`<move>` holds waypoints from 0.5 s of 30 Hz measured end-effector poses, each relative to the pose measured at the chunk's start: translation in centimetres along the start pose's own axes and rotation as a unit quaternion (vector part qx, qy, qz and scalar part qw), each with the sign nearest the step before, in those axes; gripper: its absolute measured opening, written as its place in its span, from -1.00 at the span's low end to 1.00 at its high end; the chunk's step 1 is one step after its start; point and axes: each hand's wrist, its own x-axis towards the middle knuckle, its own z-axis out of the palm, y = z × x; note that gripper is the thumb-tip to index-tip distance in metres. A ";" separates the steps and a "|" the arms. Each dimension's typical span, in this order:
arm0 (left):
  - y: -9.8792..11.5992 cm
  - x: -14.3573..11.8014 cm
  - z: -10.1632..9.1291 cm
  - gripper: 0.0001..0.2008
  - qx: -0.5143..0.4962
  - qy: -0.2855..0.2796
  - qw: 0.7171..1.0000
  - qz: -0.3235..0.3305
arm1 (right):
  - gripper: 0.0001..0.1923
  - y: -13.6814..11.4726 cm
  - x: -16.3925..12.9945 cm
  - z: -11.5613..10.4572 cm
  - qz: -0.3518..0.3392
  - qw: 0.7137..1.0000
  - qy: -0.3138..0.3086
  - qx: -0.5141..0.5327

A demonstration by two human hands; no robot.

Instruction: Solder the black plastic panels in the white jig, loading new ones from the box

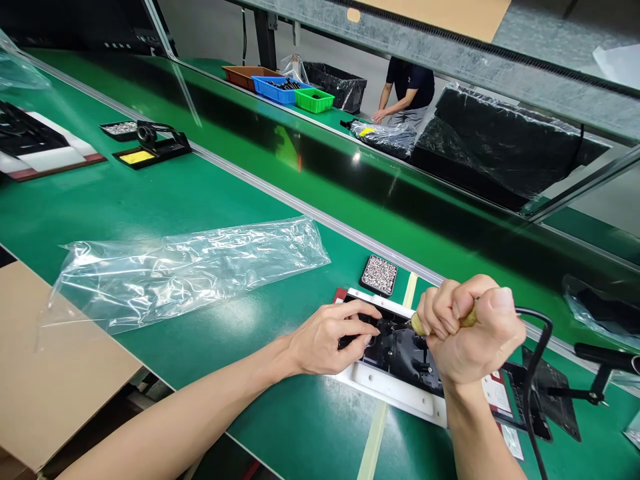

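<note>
Black plastic part [400,350] sits in a white fixture [385,387] near the green worktop's [210,193] front edge. My left hand [327,337] presses it down, fingers curled on its left end. My right hand [470,333] is fisted around a yellow-handled corded tool [467,321], tip on the part. I'd keep the tool upright and the part pinned. Beyond lie a screw tray [379,274] and a clear bag [185,267].

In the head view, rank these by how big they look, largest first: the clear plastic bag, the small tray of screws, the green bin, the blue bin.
1. Clear plastic bag, by far the largest.
2. Blue bin and green bin look much alike.
3. Small tray of screws.
The bins stand far from the camera, so their rank against the tray is unsure.
</note>
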 end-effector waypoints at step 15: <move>-0.1 -0.2 0.1 -0.75 -0.005 -0.005 1.000 -0.004 | -0.51 0.1 0.0 0.0 0.001 1.000 0.001 -0.003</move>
